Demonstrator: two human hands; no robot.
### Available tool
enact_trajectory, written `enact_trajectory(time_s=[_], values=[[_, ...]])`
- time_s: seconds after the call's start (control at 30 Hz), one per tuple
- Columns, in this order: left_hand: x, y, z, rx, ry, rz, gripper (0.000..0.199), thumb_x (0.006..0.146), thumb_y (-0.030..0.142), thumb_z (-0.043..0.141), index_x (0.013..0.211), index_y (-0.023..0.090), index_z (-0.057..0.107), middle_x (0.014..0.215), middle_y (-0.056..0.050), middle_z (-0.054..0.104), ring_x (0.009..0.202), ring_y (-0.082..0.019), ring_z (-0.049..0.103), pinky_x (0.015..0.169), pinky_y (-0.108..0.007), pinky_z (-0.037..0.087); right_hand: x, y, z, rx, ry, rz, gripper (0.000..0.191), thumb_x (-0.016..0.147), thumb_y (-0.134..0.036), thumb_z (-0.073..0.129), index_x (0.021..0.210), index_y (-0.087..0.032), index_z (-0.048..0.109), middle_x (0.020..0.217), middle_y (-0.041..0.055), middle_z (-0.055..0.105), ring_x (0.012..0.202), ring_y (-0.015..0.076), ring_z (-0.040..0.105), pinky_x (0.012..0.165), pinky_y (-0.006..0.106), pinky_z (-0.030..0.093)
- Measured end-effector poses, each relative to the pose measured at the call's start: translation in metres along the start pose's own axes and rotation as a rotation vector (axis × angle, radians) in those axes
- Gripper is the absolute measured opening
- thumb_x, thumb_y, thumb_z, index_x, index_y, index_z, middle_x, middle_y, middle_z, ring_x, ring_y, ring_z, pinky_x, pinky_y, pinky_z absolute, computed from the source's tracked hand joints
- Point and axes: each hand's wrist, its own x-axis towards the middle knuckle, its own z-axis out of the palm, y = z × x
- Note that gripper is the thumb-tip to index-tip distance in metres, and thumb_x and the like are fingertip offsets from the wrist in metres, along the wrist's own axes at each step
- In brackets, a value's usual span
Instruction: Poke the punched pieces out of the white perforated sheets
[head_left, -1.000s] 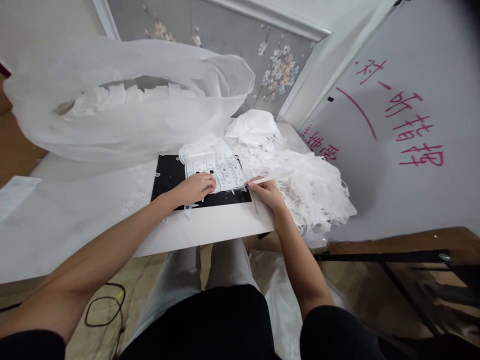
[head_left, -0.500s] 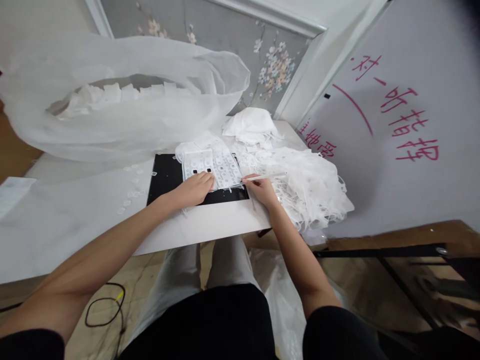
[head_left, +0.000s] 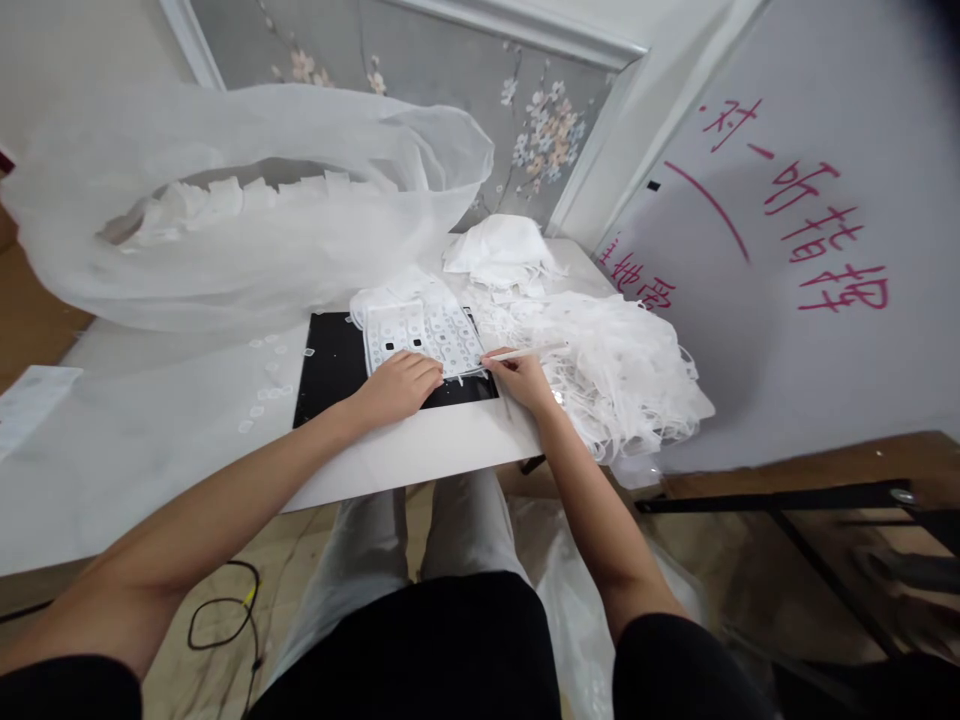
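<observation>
A thin white sheet [head_left: 450,337] printed with rows of small shapes lies over a black mat [head_left: 330,365] near the table's front edge. My left hand [head_left: 405,385] rests on the sheet's lower edge; its fingers are together, and whether they pinch the sheet is hidden. In my right hand [head_left: 519,375] is a slim white pen-like tool [head_left: 534,351], its tip at the sheet's lower right corner.
A large translucent bag [head_left: 300,265] with white pieces inside stands at the back left. Tangled white scraps [head_left: 615,365] lie on the right, with folded white sheets [head_left: 499,248] behind. Small clear pieces [head_left: 259,411] dot the white table [head_left: 172,440]. A written-on board rises at right.
My left hand has slid slightly right along the sheet's lower edge. My right hand stays at the corner with the tool, and the view has shifted a little.
</observation>
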Motion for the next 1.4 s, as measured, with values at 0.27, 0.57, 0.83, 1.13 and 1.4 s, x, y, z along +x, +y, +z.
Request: enact_trajectory(time_s=[0.27,0.57,0.83,1.13,1.4], values=[[0.000,0.003,0.001,-0.023,-0.024,0.019,0.034,0.106,0.028,0.036,0.105,0.017,0.068,0.120,-0.010,0.070,0.116,-0.025,0.062,0.101,-0.044,0.045,0.000,0.000,0.001,0.028,-0.009,-0.020,0.032,0.085,-0.048,0.066,0.091,-0.019,0.078,0.090,0.0060,0.077,0.077,0.0201,0.065,0.073,0.032,0.049],[-0.001,0.000,0.005,-0.099,-0.169,-0.056,0.043,0.105,0.042,0.040,0.136,0.015,0.052,0.147,-0.014,0.053,0.141,-0.027,0.045,0.118,-0.045,0.035,-0.001,-0.004,0.002,0.028,0.002,-0.033,0.030,0.086,-0.048,0.065,0.090,-0.020,0.078,0.093,0.0060,0.077,0.080,0.0211,0.068,0.075,0.032,0.051],[-0.006,-0.006,0.012,-0.111,-0.163,-0.045,0.045,0.104,0.039,0.039,0.141,0.016,0.051,0.152,-0.013,0.049,0.144,-0.027,0.041,0.120,-0.046,0.032,-0.001,-0.001,0.003,0.063,0.016,-0.033,0.031,0.087,-0.049,0.065,0.090,-0.021,0.078,0.096,0.0057,0.077,0.087,0.0231,0.070,0.078,0.034,0.053],[-0.006,-0.006,0.011,-0.087,-0.155,-0.021,0.043,0.105,0.034,0.037,0.140,0.013,0.052,0.152,-0.014,0.049,0.143,-0.027,0.043,0.121,-0.045,0.033,-0.003,-0.003,0.004,-0.084,0.006,-0.148,0.024,0.093,-0.039,0.060,0.094,-0.022,0.077,0.099,0.0062,0.077,0.094,0.0240,0.069,0.085,0.036,0.053],[-0.006,-0.010,0.013,-0.098,-0.179,-0.008,0.044,0.097,0.020,0.044,0.140,0.015,0.051,0.152,-0.011,0.049,0.144,-0.024,0.041,0.121,-0.043,0.033,-0.004,-0.008,0.007,-0.481,-0.075,-0.374,0.031,0.102,-0.026,0.044,0.097,-0.024,0.074,0.094,0.0048,0.076,0.086,0.0212,0.060,0.084,0.034,0.049]])
